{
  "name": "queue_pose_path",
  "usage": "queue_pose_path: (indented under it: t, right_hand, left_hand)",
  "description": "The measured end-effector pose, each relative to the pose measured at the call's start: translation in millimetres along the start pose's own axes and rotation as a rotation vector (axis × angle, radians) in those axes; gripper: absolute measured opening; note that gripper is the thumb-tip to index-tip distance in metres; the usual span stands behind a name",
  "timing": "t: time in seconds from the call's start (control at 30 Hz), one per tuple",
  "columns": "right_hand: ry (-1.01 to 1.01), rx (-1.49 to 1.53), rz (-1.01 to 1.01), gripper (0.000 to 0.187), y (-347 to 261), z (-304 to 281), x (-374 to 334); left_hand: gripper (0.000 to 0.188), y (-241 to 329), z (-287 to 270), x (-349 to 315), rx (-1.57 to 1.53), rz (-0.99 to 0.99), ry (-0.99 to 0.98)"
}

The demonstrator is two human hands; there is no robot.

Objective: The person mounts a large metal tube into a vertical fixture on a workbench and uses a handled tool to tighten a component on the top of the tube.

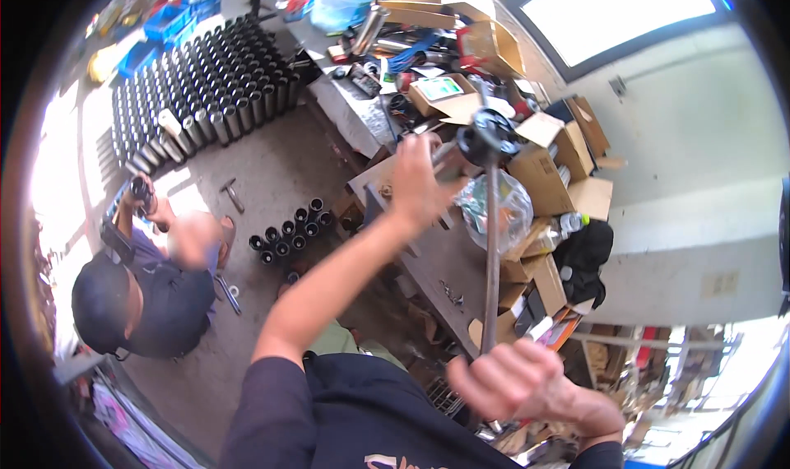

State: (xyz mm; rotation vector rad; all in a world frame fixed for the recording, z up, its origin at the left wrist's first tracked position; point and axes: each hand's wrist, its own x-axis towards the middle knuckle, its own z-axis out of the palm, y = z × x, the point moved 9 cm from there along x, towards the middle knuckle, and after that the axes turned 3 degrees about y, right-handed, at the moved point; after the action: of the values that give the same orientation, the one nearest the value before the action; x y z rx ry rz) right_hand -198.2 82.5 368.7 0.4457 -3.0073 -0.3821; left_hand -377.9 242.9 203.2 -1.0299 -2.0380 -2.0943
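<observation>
My right hand is closed round the lower end of a long metal rod. The rod runs up and away from me to a black round slotted part at its far end. Just left of that part is my left hand, thumb and fingers apart, beside a grey metal block at the bench edge. Blur hides whether its fingertips touch the block. The workbench lies below the rod, with small metal bits on it.
A crouching person at left holds a black cylinder. Rows of black tubes stand behind, and several shorter ones on the floor near a hammer. Cardboard boxes and a plastic bag crowd the bench's right side.
</observation>
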Motion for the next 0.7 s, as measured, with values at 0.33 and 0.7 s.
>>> queue_pose_path:
  t: [0.33, 0.7]
  right_hand:
    - [-0.433, 0.564, 0.048, 0.016, 112.3, 276.7, 360.0]
    - [0.459, 0.845, 1.709, 0.012, 610.3, 289.1, -246.8]
  left_hand:
    - [0.020, 114.7, 209.6, -72.9, -2.057, -0.935, -0.574]
    - [0.029, 31.1, -3.8, -28.2, -0.980, -1.634, -1.449]
